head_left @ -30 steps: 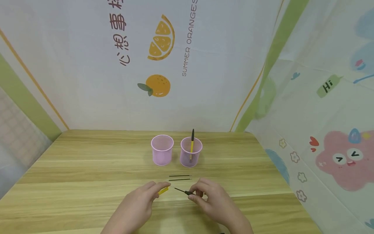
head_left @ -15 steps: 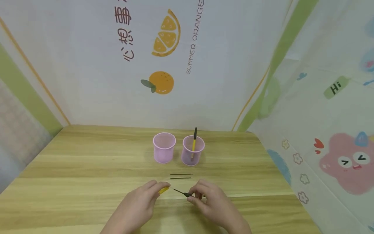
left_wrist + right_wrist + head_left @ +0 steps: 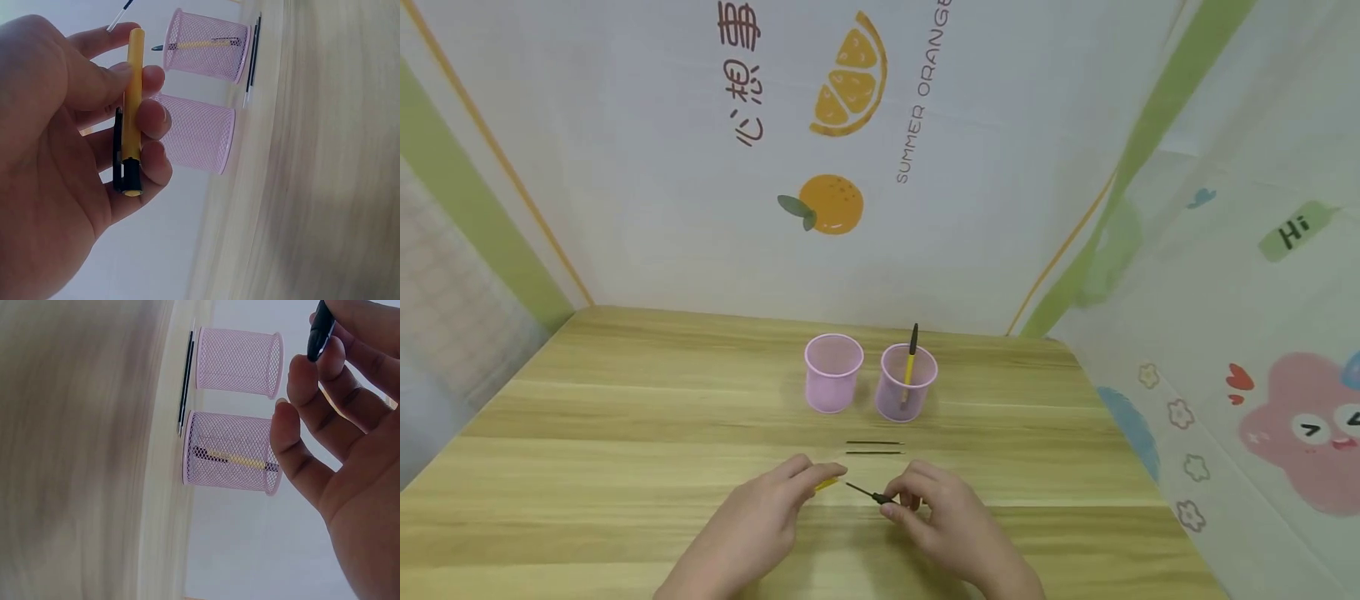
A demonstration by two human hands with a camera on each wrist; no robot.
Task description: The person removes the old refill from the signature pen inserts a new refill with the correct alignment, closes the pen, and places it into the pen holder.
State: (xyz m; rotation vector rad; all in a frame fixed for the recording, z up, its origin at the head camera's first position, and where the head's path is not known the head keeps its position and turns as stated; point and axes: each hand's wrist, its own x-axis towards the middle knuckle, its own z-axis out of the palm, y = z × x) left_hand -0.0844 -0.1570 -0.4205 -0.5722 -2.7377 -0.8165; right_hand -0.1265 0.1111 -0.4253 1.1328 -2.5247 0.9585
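Observation:
My left hand [image 3: 752, 517] holds the yellow pen barrel [image 3: 132, 94], with the thumb on one side and the fingers on the other. A black clip [image 3: 117, 147] and black end cap are on the barrel. My right hand [image 3: 943, 517] pinches the black front section [image 3: 882, 498] of a pen between thumb and fingers. From that section a thin dark refill [image 3: 859, 489] points left, its pale end close to the barrel's mouth. Whether the two touch is too small to tell. Beyond the hands, two dark refills [image 3: 875, 452] lie side by side on the wooden table [image 3: 625, 433].
Behind the refills stand two pink mesh pen cups, the left cup [image 3: 831, 392] and the right cup [image 3: 898, 404]. A yellow and black pen [image 3: 912, 358] leans in the right one. Printed cloth [image 3: 700, 233] hangs along the table's back edge, and more covers the right side.
The head view has shifted, so the cups and loose refills appear farther right and slightly higher. Both hands keep their holds. The refill's end has drawn slightly nearer the yellow barrel.

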